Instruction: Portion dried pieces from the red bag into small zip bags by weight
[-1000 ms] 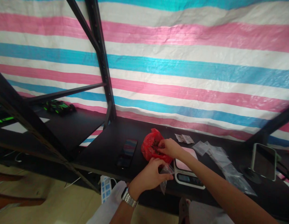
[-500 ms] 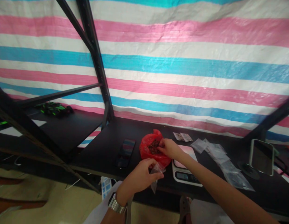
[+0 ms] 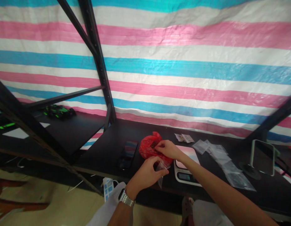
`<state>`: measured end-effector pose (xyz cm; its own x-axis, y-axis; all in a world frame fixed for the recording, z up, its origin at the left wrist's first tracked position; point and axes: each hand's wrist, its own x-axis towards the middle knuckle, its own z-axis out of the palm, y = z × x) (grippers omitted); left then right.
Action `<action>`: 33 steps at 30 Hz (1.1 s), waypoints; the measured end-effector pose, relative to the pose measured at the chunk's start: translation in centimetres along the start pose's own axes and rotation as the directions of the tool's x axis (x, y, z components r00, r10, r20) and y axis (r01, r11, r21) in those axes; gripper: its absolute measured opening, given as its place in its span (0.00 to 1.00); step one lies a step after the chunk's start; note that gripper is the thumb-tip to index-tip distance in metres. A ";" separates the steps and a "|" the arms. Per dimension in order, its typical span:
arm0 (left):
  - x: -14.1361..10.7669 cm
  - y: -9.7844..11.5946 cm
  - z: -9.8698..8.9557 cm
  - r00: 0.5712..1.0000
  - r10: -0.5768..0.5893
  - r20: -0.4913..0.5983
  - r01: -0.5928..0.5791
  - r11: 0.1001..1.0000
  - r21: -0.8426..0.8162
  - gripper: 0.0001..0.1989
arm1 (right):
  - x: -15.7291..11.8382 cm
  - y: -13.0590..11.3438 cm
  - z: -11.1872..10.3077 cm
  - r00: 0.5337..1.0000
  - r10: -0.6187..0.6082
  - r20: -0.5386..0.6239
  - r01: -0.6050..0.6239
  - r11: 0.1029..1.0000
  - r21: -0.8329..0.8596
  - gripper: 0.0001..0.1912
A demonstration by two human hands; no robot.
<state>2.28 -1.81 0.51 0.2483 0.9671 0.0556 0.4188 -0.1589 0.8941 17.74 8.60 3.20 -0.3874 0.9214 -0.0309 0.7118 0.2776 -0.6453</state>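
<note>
My left hand, with a metal-band watch at its wrist, is closed on a small clear plastic bag hanging at the table's front edge. Just beyond it lies an opened red plastic bag with small brown dried bits inside. My right hand is over the mouth of the red bag, its fingertips pinched together; what they hold, if anything, is too small to make out. Beside the red bag, partly under my right forearm, is a white digital scale with a pale pink top.
Two small filled packets lie behind the scale. Overlapping clear bags spread to the right, near a phone on a stand. A dark phone lies left of the red bag. Black metal posts frame the table.
My right hand has lifted slightly out of the bits, fingers pinched. My left hand and the clear bag have moved a little right and up, closer to it.
</note>
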 end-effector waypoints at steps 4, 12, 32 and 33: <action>-0.3 0.2 -0.7 0.999 0.020 0.037 -0.018 0.999 -0.051 0.09 | 0.1 0.6 -0.7 1.000 0.017 -0.017 -0.016 0.995 0.102 0.12; 0.8 -0.5 -1.5 0.999 0.014 -0.047 -0.034 0.885 -0.463 0.20 | -2.1 0.8 -2.9 0.997 -0.042 -0.058 0.063 0.906 0.420 0.13; 2.3 -1.1 0.1 0.978 -0.045 -0.203 -0.051 0.895 -0.444 0.21 | -6.1 -1.8 -2.1 0.876 -0.341 -0.342 0.406 0.904 0.138 0.09; 2.3 -1.2 0.1 0.978 -0.047 -0.201 -0.047 0.897 -0.439 0.21 | -6.2 -1.7 -2.1 0.876 -0.339 -0.344 0.406 0.903 0.144 0.10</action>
<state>2.47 0.59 -0.44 0.0476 0.9937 0.1016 -0.0196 -0.1008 0.9947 20.13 3.02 6.10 -0.3785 0.8065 0.4542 0.4006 0.5851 -0.7051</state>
